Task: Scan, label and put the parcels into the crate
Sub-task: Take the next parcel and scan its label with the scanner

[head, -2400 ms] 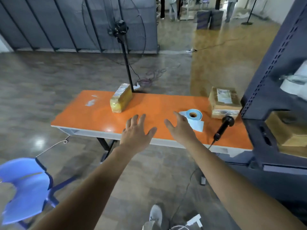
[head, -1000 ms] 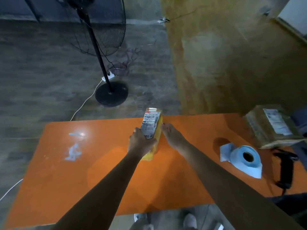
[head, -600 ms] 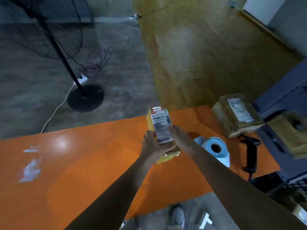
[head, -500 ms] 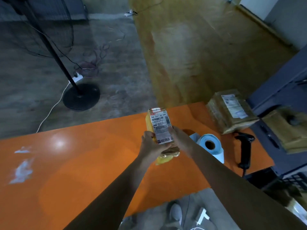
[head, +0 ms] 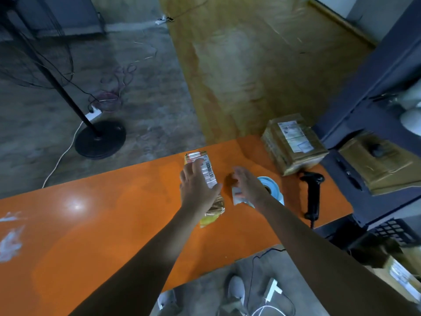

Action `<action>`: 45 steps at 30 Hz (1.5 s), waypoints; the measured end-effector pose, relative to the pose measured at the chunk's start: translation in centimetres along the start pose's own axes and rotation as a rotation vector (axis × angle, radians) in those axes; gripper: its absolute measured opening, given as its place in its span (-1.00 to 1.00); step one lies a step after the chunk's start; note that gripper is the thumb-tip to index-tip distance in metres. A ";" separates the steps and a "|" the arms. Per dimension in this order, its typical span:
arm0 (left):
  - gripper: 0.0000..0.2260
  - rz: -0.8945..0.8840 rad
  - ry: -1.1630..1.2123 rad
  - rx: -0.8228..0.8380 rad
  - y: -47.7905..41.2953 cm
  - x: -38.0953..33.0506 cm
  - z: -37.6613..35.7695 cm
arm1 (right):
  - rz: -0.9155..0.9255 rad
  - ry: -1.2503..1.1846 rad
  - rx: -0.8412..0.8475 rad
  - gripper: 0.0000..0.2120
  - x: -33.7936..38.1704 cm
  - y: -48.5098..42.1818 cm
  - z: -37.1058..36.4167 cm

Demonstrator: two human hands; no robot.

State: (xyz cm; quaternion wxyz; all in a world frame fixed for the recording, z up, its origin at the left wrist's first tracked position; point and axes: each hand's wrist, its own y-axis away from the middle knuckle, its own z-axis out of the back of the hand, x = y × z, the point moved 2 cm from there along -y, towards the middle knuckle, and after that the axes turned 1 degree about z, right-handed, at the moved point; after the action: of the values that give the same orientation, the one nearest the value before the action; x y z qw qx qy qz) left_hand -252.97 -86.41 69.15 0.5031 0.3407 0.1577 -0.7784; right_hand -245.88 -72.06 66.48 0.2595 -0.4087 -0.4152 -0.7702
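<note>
The yellow parcel (head: pixel 209 176) we held up now lies on the table (head: pixel 114 224) under our flat, straight-fingered left hand (head: pixel 197 190), freeing our empty, loose-fingered right hand (head: pixel 247 185) for the label roll (head: pixel 274 190).

Past the orange desk (head: pixel 102 224) I see a black fan stand (head: pixel 100 139) on the grey floor (head: pixel 148 106), with a white cable (head: pixel 60 161) trailing beside its base. A dark blue shelf rack (head: pixel 373 71) stands on the right. White shoes (head: pixel 237 290) show below the desk's near edge.
</note>
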 end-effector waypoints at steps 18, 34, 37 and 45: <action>-0.27 -0.237 -0.013 0.333 0.9 -12.0 -16.4 | -0.256 0.218 -0.519 -0.45 -12.7 0.8 18.6; -0.23 -0.262 -0.016 0.289 -0.4 -11.0 -13.4 | -0.299 -0.120 -0.429 -0.71 -11.1 1.4 15.8; -0.24 -0.282 -0.007 0.251 -0.7 -9.9 -10.8 | -0.207 -0.177 -0.399 -0.73 -8.5 2.2 13.9; -0.32 -0.220 -0.129 0.095 -4.2 -3.0 -3.2 | -0.137 -0.219 -0.177 -0.74 -1.4 1.6 5.6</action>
State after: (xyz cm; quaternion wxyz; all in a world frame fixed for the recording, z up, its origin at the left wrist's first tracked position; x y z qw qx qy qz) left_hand -254.76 -80.64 68.53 0.4069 0.2940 0.1242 -0.8559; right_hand -241.64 -68.05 67.82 0.1225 -0.4825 -0.3984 -0.7704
